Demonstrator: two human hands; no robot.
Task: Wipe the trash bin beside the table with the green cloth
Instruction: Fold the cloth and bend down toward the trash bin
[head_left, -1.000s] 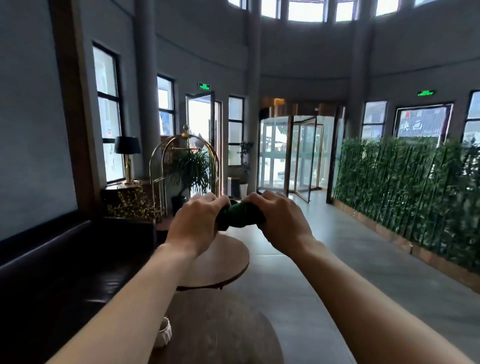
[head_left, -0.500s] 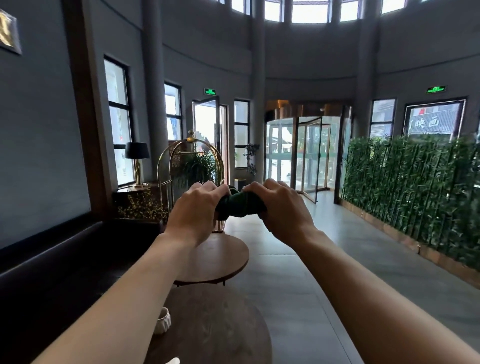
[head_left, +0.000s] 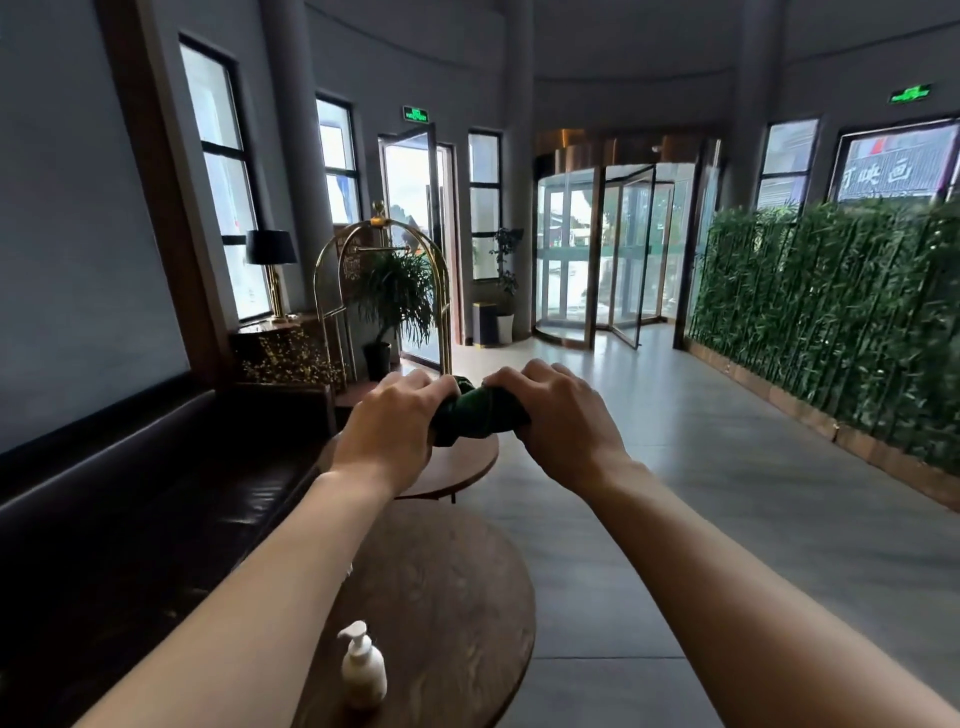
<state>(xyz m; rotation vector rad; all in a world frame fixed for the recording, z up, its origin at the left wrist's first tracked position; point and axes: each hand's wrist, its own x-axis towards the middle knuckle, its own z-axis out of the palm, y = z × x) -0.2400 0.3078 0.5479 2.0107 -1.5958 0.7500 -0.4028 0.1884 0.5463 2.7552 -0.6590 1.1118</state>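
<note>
I hold a bunched dark green cloth (head_left: 475, 414) out in front of me at chest height with both arms stretched forward. My left hand (head_left: 390, 428) grips its left end and my right hand (head_left: 558, 415) grips its right end, fingers curled over the top. Most of the cloth is hidden inside the two fists. A dark bin-like box (head_left: 484, 323) stands far off by the wall, next to a white planter; I cannot tell if it is the trash bin.
A round wooden table (head_left: 447, 613) with a white pump bottle (head_left: 363, 667) lies below my arms, a second round table (head_left: 457, 467) beyond it. A dark bench (head_left: 130, 493) runs along the left wall. A gold luggage cart (head_left: 384, 291), potted plants, revolving door and a bamboo hedge (head_left: 831, 322) border the grey floor.
The view has tilted downward, bringing the near table and the pump bottle into sight. Both hands keep their grip on the cloth and stay together.
</note>
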